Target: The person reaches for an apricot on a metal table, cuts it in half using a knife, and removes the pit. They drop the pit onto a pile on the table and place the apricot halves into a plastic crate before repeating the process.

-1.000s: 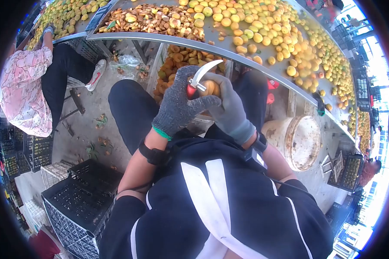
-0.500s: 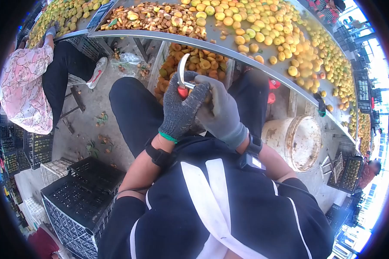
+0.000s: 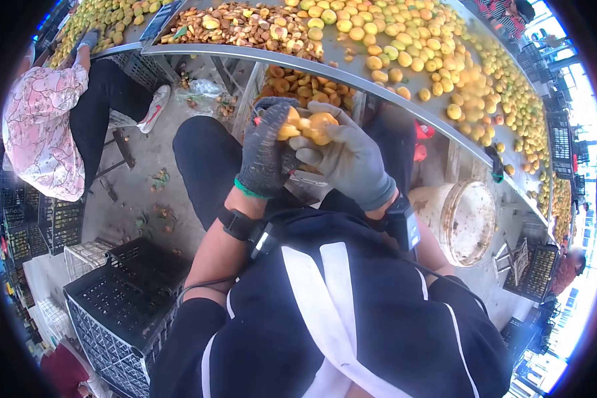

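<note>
Above the lap, both gloved hands meet at a split fruit (image 3: 321, 127), its two orange-yellow parts side by side b/w them; can't tell if a strip of flesh joins them. L hand (image 3: 266, 149) (dk grey, green cuff) is mostly closed, fingers curled round the L part; a speck of red (image 3: 257, 121) shows at it, can't tell what. R hand (image 3: 351, 156) (lt grey) is part-open, thumb & fingers pinching the R part. Can't make out a stone. For good handling, I'd say: light, even grip, as ripe flesh prob. bruises; ease the parts away from each other w/ a slow twist, no hard yank, so neither tears; tilt cut faces up so any stone's easy to spot; stay near the crate (image 3: 251, 93) in case bits drop. That sits just beyond the hands, approx. b/w the knees, w/ cut fruit pcs (image 3: 312, 87) inside. Past it, the worktop (image 3: 335, 44) carries a heap of brownish bits (image 3: 245, 28), prob. stones, & loose whole fruit (image 3: 411, 40) to the R. On the floor: stained white bucket (image 3: 467, 222) R, black crate (image 3: 123, 292) L. Farther L, a co-worker (image 3: 46, 126) in a pink patterned top.
</note>
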{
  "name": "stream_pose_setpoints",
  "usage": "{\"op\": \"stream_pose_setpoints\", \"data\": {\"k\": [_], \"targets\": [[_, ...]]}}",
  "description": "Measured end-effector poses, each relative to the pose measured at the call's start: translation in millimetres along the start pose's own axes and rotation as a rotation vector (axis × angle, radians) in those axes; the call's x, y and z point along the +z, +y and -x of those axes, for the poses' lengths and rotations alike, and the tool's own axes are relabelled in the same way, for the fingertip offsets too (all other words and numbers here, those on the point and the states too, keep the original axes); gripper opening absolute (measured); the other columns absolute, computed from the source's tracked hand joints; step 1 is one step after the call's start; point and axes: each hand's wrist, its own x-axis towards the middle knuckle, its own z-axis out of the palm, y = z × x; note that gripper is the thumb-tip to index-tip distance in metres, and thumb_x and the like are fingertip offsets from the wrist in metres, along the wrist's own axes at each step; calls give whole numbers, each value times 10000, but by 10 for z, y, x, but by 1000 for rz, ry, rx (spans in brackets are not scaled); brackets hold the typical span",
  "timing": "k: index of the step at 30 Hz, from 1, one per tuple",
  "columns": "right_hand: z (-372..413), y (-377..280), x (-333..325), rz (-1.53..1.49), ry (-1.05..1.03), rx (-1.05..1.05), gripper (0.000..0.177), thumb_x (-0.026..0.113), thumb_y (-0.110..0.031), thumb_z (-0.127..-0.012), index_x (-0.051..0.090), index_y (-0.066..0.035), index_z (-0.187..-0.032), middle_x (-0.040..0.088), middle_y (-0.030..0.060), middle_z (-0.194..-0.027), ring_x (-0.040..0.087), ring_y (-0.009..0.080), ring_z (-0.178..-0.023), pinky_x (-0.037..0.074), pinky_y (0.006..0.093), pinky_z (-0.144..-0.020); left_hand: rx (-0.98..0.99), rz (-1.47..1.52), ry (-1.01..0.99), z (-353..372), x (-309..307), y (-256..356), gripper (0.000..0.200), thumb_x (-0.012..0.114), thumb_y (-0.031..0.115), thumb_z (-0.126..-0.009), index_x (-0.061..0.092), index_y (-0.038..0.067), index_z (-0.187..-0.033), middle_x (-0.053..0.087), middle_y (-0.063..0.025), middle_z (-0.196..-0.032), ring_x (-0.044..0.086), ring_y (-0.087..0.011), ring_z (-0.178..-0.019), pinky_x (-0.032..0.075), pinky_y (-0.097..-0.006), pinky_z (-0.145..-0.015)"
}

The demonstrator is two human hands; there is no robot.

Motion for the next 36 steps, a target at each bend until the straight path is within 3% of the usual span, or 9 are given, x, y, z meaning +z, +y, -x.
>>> {"op": "stream_pose_setpoints", "data": {"k": [4, 6, 8, 11, 16, 19, 22, 28, 36], "targets": [[12, 1, -24, -213, 41, -24, 299, 500, -140, -968, 513, -32, -1247, 579, 186, -1208, 667, 312, -937, 580, 354, -806, -205, 5, 78, -50, -384, -206, 221, 546, 260, -979, 569, 69, -1087, 586, -10, -919, 569, -77, -865, 497, -255, -775], [34, -34, -194, -170, 120, -66, 283, 506, -195, -980, 544, -31, -1207, 599, 173, -1173, 655, 311, -982, 580, 357, -802, -566, 624, -299, -130, -537, -211, 290, 569, 307, -970, 570, 74, -1142, 579, -2, -835, 592, -94, -801, 503, -254, -716], [-9, -80, -639, -140, 114, 35, 285, 500, -215, -986, 547, -35, -1202, 609, 164, -1154, 653, 308, -985, 581, 351, -788, -597, 368, -93, -160, -415, -227, 384, 637, 371, -927, 572, 87, -1176, 598, -11, -804, 615, -116, -759, 500, -250, -667], [-15, -46, -804, -105, 189, 115, 296, 481, -246, -1000, 550, -31, -1191, 624, 152, -1129, 653, 302, -983, 581, 341, -763, -259, -998, -134, -361, -455, -360, 648, 736, 507, -803, 535, 50, -1217, 657, -131, -940, 652, -256, -852, 523, -381, -765], [47, -42, -688, -100, 268, 127, 329, 474, -254, -1003, 547, 4, -1195, 628, 156, -1101, 646, 281, -955, 573, 279, -668, -134, -1149, -122, -467, -628, -473, 643, 742, 476, -812, 531, 37, -1230, 639, -133, -975, 643, -260, -896, 509, -382, -793], [21, 1, -705, -104, 183, 224, 342, 460, -267, -1007, 549, -3, -1205, 627, 157, -1139, 658, 267, -979, 574, 319, -737, -398, -351, -9, -424, -418, -291, 392, 653, 296, -930, 546, 66, -1229, 545, -15, -759, 515, -71, -588, 422, -217, -502], [14, 147, -562, 202, 161, 284, 359, 477, -301, -999, 565, -25, -1211, 627, 151, -1152, 660, 241, -972, 564, 309, -713, -457, 15, -166, -350, -319, -105, 296, 579, 239, -975, 547, 70, -1217, 499, 6, -666, 403, -50, -446, 313, -214, -389], [89, 248, -452, 394, -25, 371, 398, 504, -421, -987, 613, -71, -1143, 685, 74, -1031, 662, 161, -876, 529, 259, -696, -440, 545, -316, -231, -281, -105, 253, 530, 200, -994, 537, 50, -1198, 478, 2, -626, 374, -76, -391, 309, -225, -356], [157, 150, -272, 464, 50, 477, 298, 554, -272, -977, 606, -28, -1140, 655, 71, -994, 629, 147, -850, 481, 210, -611, -345, 504, -322, -195, -134, -87, 266, 620, 164, -926, 557, 50, -1158, 524, -39, -701, 514, -152, -555, 440, -295, -478]]}}
